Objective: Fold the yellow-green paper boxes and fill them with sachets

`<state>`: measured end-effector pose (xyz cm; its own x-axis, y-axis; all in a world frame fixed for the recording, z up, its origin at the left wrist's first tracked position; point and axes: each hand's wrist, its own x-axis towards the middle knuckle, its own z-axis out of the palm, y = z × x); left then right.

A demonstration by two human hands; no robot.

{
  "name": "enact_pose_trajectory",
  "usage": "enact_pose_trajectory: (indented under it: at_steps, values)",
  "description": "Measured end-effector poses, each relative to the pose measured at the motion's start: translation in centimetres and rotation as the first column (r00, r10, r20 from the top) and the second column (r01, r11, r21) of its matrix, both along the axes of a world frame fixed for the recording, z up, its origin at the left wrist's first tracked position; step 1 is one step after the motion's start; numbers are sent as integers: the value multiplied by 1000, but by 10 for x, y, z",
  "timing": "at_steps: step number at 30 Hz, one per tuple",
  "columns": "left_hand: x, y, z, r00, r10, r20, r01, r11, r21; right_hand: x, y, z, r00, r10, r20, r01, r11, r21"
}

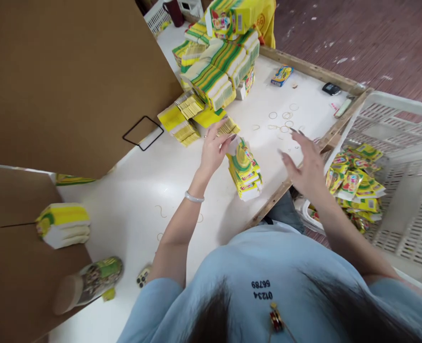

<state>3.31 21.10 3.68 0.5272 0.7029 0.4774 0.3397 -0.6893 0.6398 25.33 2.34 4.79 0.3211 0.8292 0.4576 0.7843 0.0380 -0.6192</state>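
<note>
- Head view shows my left hand closed on the top of a small stack of flat yellow-and-green printed packets, which stands on edge on the white tabletop, near its right rim.
- My right hand hovers open, fingers spread and blurred, just right of the stack and empty; it touches nothing that I can see.
- To do this step well, I judge the left hand should keep the stack squared and pinched at the top so the packets do not fan out, while the right picks one of the thin loose rubber bands lying just beyond it.
- A slack grip would likely let the lower packets slide toward the wooden table edge.
- Surface: far along the tabletop rises a tall heap of banded yellow-and-green packet bundles; another bundle lies near left, beside a cylindrical printed tin.
- Large brown cardboard sheets stand on the left.
- Room: on the right sits a white plastic lattice crate holding finished colourful packets; reddish floor lies beyond.
</note>
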Motion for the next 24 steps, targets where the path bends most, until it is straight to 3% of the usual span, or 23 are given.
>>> enact_pose_trajectory:
  at_steps: [4, 7, 10, 14, 18, 21, 24]
  values:
    - [-13, -42, 39, 998, 21, 64, -14, 995, -100, -56, 39, -2, 975, 175, -140, -154, 977, 148]
    - [-22, -72, 54, 986, 76, 150, -46, 980, -193, -78, 42, 1, 941, 220, -256, -180, 969, 172]
    - [-24, -100, 50, 961, -18, 277, 76, 977, -201, -89, 28, 8, 898, 237, -371, -169, 964, 206]
    - [-16, -136, 25, 930, -221, 293, 299, 919, -256, -97, 10, 17, 899, 203, -388, -102, 959, 266]
    - [-12, -154, 11, 932, -163, 323, 279, 894, -352, -97, 4, 20, 918, 157, -363, -56, 960, 273]
    - [-16, -157, 15, 956, -80, 282, 189, 903, -386, -98, 1, 16, 833, 233, -502, -115, 960, 254]
    - [-19, -163, 23, 960, 30, 279, 120, 856, -503, -102, -3, 11, 726, 220, -651, -82, 968, 236]
